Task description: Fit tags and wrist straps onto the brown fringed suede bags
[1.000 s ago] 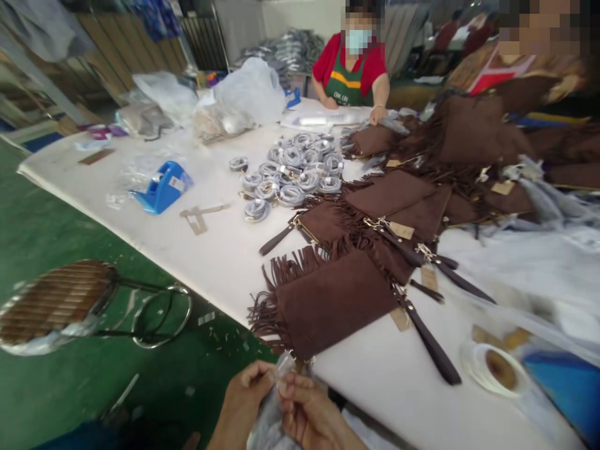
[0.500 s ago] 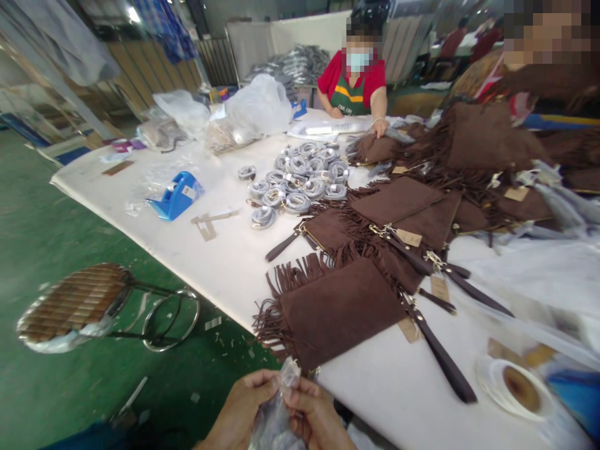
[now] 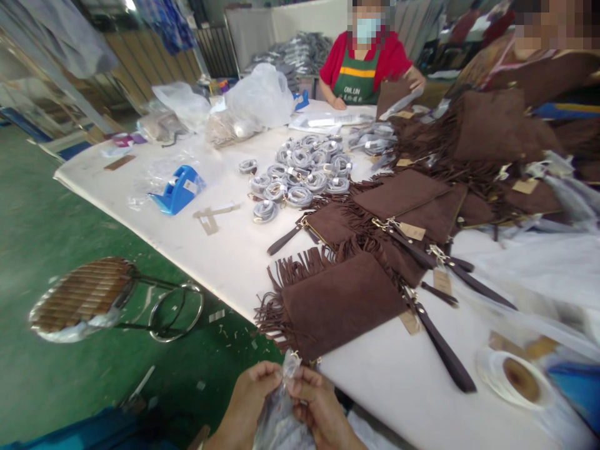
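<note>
Pinched between both hands at the bottom of the view is a clear plastic bag (image 3: 281, 419) with something greyish inside that I cannot make out. My left hand (image 3: 250, 397) is closed on the left side of its gathered top. On the other side, the fingertips of my right hand (image 3: 316, 397) grip the same bag. Just beyond them lies a dark brown fringed bag (image 3: 344, 303) on the table, its wrist strap (image 3: 443, 347) and a tan tag pointing right. More brown fringed bags (image 3: 398, 194) are heaped behind it.
Coiled grey straps (image 3: 300, 172) lie mid-table, with a blue tape dispenser (image 3: 178, 189) to their left. A roll of tape (image 3: 513, 378) is at the right. Beside the table's left edge stands a stool (image 3: 84, 297). Across the table, a co-worker (image 3: 365, 69) handles a brown bag.
The co-worker across the table has straightened and lifted a brown bag upright. My hands keep their pinch on the plastic bag, almost unmoved. The view has shifted slightly.
</note>
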{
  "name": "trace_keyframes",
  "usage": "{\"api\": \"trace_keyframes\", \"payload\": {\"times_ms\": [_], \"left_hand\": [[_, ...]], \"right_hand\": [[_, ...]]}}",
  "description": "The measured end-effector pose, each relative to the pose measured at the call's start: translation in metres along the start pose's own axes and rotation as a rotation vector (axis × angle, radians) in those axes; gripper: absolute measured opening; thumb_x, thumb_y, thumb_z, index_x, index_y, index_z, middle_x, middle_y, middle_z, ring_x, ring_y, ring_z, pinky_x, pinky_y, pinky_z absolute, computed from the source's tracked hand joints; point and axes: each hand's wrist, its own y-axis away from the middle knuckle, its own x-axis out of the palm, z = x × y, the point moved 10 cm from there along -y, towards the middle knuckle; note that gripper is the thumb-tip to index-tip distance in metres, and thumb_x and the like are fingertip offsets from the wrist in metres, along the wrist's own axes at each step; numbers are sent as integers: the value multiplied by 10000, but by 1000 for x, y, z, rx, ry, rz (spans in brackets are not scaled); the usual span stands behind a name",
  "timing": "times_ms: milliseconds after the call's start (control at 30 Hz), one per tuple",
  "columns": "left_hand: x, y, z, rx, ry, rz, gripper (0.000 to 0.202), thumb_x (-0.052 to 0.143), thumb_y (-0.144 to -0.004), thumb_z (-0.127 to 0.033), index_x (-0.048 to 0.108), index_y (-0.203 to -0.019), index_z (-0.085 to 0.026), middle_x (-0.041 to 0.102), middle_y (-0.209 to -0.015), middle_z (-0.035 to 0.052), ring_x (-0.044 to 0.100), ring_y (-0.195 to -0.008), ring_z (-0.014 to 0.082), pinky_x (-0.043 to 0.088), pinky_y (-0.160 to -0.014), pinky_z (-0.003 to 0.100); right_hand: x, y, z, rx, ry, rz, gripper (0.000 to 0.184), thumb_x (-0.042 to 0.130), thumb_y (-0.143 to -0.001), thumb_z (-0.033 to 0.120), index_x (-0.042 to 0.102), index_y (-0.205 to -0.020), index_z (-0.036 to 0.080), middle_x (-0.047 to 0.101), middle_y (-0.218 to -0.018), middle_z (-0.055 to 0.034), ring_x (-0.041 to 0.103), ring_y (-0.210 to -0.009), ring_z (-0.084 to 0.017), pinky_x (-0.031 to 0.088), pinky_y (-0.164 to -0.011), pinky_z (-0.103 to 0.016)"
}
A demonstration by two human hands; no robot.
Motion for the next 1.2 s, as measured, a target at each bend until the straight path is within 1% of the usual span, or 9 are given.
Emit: {"api": "trace_keyframes", "payload": {"times_ms": [100,200,300,433,633,767,867,1000,1200], "left_hand": [[0,-2,-11,125,-203,19,214,697,-657,-333,669,-689,-124,596,-593,20,483,-541,134,353,-514,224],[4,3,-16,152,-310,46,237,639,-703,-371,643,-666,-137,576,-586,11,483,-525,143,351,-498,233],[11,10,-18,114,-324,105,261,595,-760,-391,631,-700,-140,578,-601,10,495,-506,144,366,-522,247],[19,16,-16,47,-205,199,312,625,-779,-440,649,-791,-129,593,-670,27,507,-571,147,381,-564,247],[27,17,-15,-33,-69,300,334,742,-717,-426,657,-765,-106,606,-674,53,495,-593,137,387,-578,239],[31,22,-17,-85,-30,339,340,782,-684,-413,663,-771,-108,635,-711,74,518,-612,147,395,-580,237],[30,20,-19,-105,-59,371,324,779,-688,-398,664,-746,-101,633,-692,73,509,-593,141,395,-575,238],[26,11,-15,-169,-124,445,278,777,-695,-349,668,-739,-97,622,-666,59,502,-567,130,373,-544,224],[30,8,-16,-243,-170,577,259,788,-688,-314,696,-740,-77,654,-716,95,545,-604,151,390,-575,236]], "right_hand": [[-2,3,5,-26,27,-40,278,763,-528,311,630,-708,145,493,-519,54,367,-434,-44,247,-407,-155],[-4,5,7,-37,46,-77,242,741,-515,283,588,-655,158,508,-500,53,373,-421,-52,249,-390,-163],[-6,7,9,-57,67,-115,222,718,-523,278,557,-626,166,527,-479,46,376,-404,-55,262,-376,-164],[-8,7,5,-14,85,-130,241,731,-535,291,579,-662,155,563,-497,28,397,-401,-50,284,-371,-149],[-13,9,-10,118,60,-160,309,793,-516,305,546,-634,161,503,-438,57,377,-353,-34,358,-378,-154],[-12,9,-14,144,21,-137,341,817,-514,286,602,-745,155,531,-471,55,404,-368,-36,396,-392,-156],[-11,8,-12,114,18,-119,356,827,-501,291,608,-748,158,518,-478,64,400,-377,-37,390,-385,-153],[-9,4,-2,3,10,-100,356,838,-458,260,608,-711,160,520,-513,77,391,-384,-29,344,-378,-146],[-10,-2,0,-43,28,-89,340,831,-453,270,648,-713,147,498,-499,81,375,-366,-28,257,-367,-161]]}}
